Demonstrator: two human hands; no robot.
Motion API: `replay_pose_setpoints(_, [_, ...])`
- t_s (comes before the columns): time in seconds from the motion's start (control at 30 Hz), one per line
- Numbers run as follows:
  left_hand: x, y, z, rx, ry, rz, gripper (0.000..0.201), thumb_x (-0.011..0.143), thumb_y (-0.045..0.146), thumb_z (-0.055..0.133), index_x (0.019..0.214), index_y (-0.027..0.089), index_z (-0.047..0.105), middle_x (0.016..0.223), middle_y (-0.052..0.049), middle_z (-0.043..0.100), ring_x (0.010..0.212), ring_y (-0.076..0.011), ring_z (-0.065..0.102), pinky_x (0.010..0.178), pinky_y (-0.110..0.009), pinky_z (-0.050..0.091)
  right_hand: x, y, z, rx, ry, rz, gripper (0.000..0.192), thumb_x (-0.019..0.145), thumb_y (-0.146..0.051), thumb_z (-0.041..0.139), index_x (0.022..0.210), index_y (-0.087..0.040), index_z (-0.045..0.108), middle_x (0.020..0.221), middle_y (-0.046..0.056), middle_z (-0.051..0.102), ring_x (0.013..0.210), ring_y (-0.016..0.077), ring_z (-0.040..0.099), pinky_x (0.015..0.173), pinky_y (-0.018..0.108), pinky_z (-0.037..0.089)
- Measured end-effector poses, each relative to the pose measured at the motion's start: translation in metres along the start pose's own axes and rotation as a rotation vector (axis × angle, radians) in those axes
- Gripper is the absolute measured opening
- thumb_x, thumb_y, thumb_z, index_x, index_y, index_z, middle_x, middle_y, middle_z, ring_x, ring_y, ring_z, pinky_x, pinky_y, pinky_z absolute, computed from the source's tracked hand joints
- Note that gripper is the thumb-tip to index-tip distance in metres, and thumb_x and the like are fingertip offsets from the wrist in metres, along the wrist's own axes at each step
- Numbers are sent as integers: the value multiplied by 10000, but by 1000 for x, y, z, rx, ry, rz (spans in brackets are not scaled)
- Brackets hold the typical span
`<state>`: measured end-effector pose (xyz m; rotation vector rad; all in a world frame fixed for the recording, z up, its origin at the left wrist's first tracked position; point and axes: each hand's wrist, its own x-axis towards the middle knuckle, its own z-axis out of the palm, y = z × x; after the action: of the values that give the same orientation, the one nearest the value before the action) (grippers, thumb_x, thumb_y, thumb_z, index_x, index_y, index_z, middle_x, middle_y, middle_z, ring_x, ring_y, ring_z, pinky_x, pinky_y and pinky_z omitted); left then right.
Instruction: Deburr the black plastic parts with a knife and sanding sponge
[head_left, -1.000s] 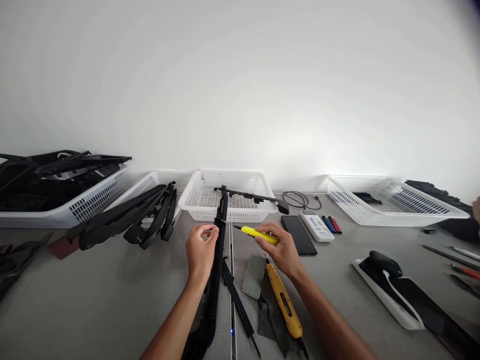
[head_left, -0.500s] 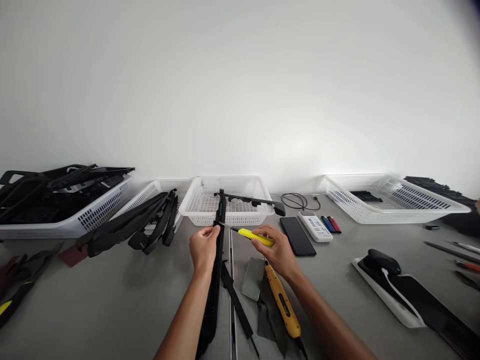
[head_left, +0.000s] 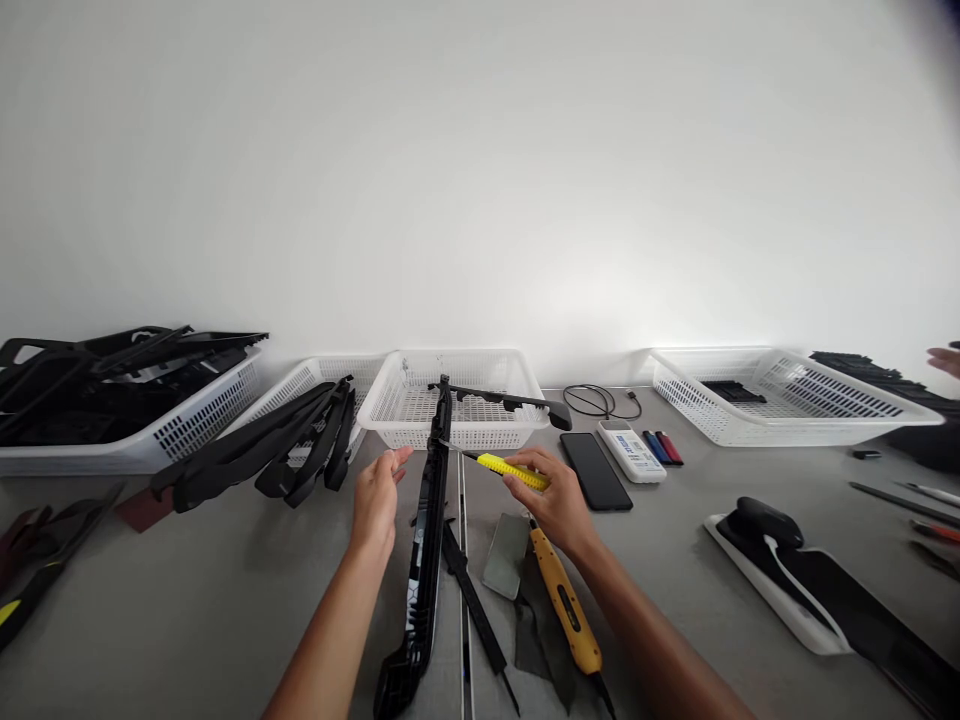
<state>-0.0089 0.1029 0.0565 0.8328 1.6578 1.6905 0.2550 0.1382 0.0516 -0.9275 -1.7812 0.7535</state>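
A long black plastic trim piece (head_left: 427, 540) lies lengthwise in front of me, its far end over the front rim of the middle white basket (head_left: 382, 420). My right hand (head_left: 551, 495) grips a yellow utility knife (head_left: 514, 470). The knife's blade points left and meets the trim near its far end; whether it cuts in, I cannot tell. Just left of the trim is my left hand (head_left: 377, 500), apart from it, fingers loosely extended and nothing held. Inside the middle basket, a second black strip (head_left: 502, 400) rests with its end over the right rim.
Nearby lie a caliper (head_left: 472, 600), a yellow corded tool (head_left: 566, 600), a grey block (head_left: 506, 555), a phone (head_left: 596, 470) and a power bank (head_left: 631, 452). Baskets of black parts (head_left: 202, 405) stand left; another white basket (head_left: 787, 425) stands right. Another person's hand (head_left: 945, 360) shows at the right edge.
My left hand has let go of the trim and moved left. The trim has turned, showing more of its inner side. My right hand and the knife stay nearly still.
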Motion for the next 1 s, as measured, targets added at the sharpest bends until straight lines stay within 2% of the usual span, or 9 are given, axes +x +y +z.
replay_pose_setpoints(0.1, [-7, -4, -21, 21, -40, -36, 347, 823, 514, 733, 869, 175, 789, 1283, -181, 761, 1158, -342, 727, 974, -452, 591, 0, 0, 0, 2, -1, 9, 230, 966, -430, 705, 1031, -219, 771, 1066, 106, 746, 944, 259, 695, 812, 360, 551])
replay_pose_setpoints(0.13, [-13, -7, -26, 20, -62, -47, 351, 785, 487, 792, 974, 192, 795, 1367, -165, 723, 1142, -325, 734, 955, -433, 600, 0, 1, 0, 3, 1, 6, 226, 967, -426, 705, 1032, -219, 770, 1069, 105, 744, 950, 257, 694, 819, 360, 550])
replay_pose_setpoints(0.2, [-32, -12, -34, -30, -141, -124, 523, 749, 456, 857, 1218, 258, 737, 1397, -131, 704, 1052, -283, 764, 878, -391, 619, 0, 1, 0, 3, 7, -3, 215, 968, -415, 707, 1033, -219, 768, 1073, 101, 741, 960, 254, 693, 832, 360, 548])
replay_pose_setpoints(0.3, [-62, -17, -34, -139, -460, -267, 502, 899, 585, 715, 1260, 236, 694, 1173, -128, 780, 887, -250, 765, 770, -361, 608, -1, 2, 2, -1, 2, -9, 215, 969, -414, 705, 1042, -222, 770, 1069, 97, 744, 971, 255, 695, 844, 365, 549])
replay_pose_setpoints(0.37, [-72, -18, -29, -148, -578, -226, 413, 942, 575, 668, 1087, 190, 713, 981, -102, 787, 731, -208, 723, 693, -323, 574, -1, 3, 3, -11, -24, 1, 238, 973, -420, 699, 1090, -227, 776, 1097, 98, 757, 1005, 266, 703, 874, 383, 551])
replay_pose_setpoints(0.47, [-69, -19, -17, -147, -584, -181, 335, 945, 525, 654, 987, 193, 673, 807, -44, 750, 589, -168, 656, 566, -273, 502, 0, 7, 1, -28, -80, 36, 312, 988, -445, 678, 1198, -237, 778, 1165, 103, 777, 1048, 288, 716, 885, 408, 560])
replay_pose_setpoints(0.63, [-49, -28, -4, -192, -517, -183, 333, 924, 521, 625, 1036, 208, 625, 714, -2, 715, 512, -165, 622, 500, -263, 475, 3, 13, -8, -31, -166, 6, 331, 999, -464, 659, 1204, -244, 797, 1128, 101, 791, 988, 286, 728, 838, 400, 573])
replay_pose_setpoints(0.87, [-51, -32, -9, -148, -562, -170, 582, 979, 611, 565, 1400, 210, 533, 712, 11, 722, 470, -162, 604, 475, -273, 477, 4, 14, -1, -37, -89, 9, 366, 1039, -477, 606, 1280, -256, 770, 1215, 107, 765, 1107, 297, 707, 955, 434, 563])
replay_pose_setpoints(1.0, [-55, -25, -14, -135, -653, -178, 769, 966, 575, 604, 1592, 187, 385, 819, -31, 759, 641, -215, 698, 616, -330, 569, 3, 19, 0, -34, -64, 8, 360, 1039, -487, 604, 1264, -264, 775, 1212, 103, 765, 1113, 294, 706, 967, 438, 565])
